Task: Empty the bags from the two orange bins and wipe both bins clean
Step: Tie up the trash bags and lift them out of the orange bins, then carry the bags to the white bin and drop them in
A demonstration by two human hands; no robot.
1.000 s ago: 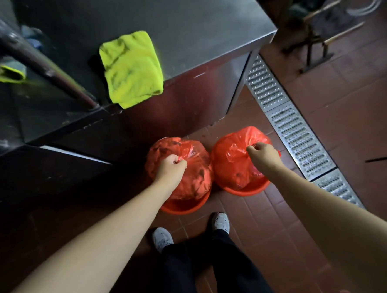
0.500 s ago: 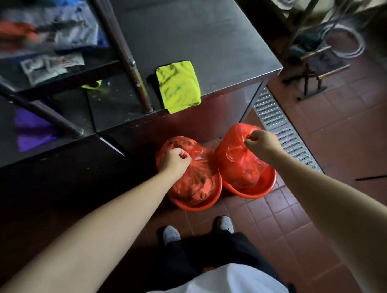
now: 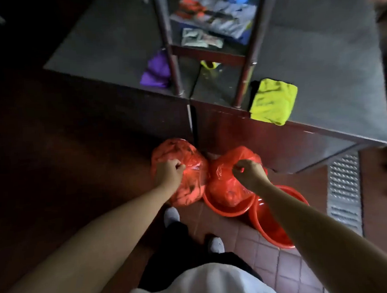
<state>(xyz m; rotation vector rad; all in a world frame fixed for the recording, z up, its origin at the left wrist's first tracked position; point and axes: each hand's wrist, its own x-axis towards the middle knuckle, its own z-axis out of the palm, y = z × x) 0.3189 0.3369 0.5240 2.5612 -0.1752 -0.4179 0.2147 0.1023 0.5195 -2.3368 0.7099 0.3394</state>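
Note:
Two full red plastic bags hang from my fists above the floor. My left hand (image 3: 169, 173) grips the gathered top of the left bag (image 3: 186, 187), which is out of its bin. My right hand (image 3: 248, 171) grips the top of the right bag (image 3: 227, 189), whose bottom hangs over the nearer orange bin (image 3: 226, 211). The second orange bin (image 3: 272, 232) stands on the tiles to the right, partly hidden by my right forearm. A yellow-green cloth (image 3: 272, 102) lies on the steel counter's front edge.
The steel counter (image 3: 330, 70) fills the view ahead, with a rack of metal posts (image 3: 171, 57) and a shelf of packets on it. A purple cloth (image 3: 155, 74) lies near one post. A floor drain grate (image 3: 343, 189) runs along the right. My shoes (image 3: 170, 215) stand just behind the bins.
Both hands have lifted the bags up out of the bins, and the bins now show bare orange insides. The view has swung left and tilted, shifting the counter and cloth to the right.

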